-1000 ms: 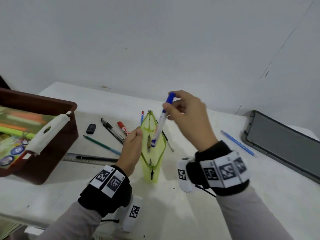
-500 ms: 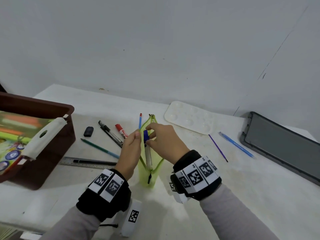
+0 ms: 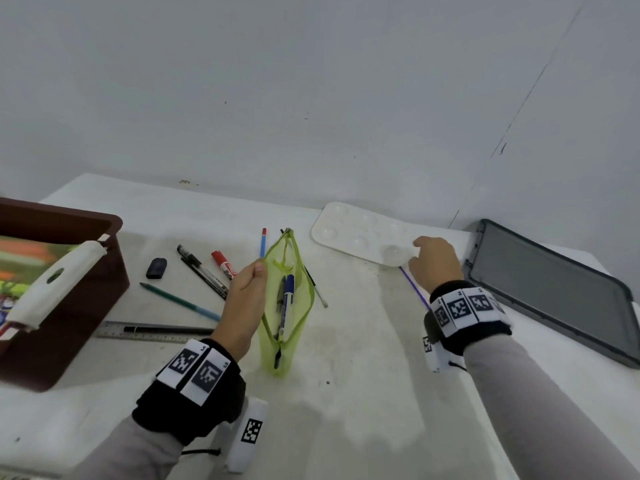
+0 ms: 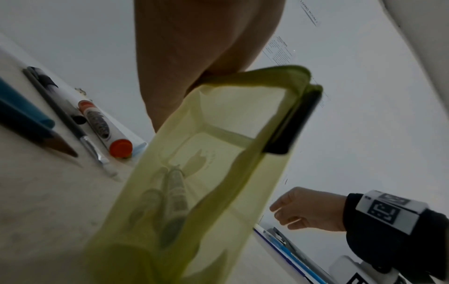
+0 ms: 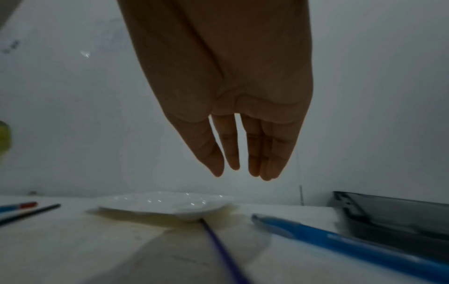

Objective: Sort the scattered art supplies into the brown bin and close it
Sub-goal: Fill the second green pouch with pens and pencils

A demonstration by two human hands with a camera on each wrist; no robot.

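A sheet on the wall, seen from the left wrist, is headed "LIVING ROOM"; its smaller print is too blurred to read, as is the label on the red marker [image 3: 224, 265]. The left hand [image 3: 246, 299] pinches the rim of the yellow-green mesh pencil pouch [image 3: 290, 327] between thumb and fingers, holding it upright and open on the worktop [image 3: 363, 393]. A blue-capped marker [image 3: 287, 303] stands inside the pouch, just right of that grip. The right hand [image 3: 434, 263] hangs empty, fingers straight and nearly together, above the near edge of the white paint palette [image 3: 360, 233], with a purple paintbrush [image 5: 218, 247] and a blue pen [image 5: 340, 238] beneath. The brown bin [image 3: 65, 306] stands open at far left, its grey lid [image 3: 554, 289] lying far right.
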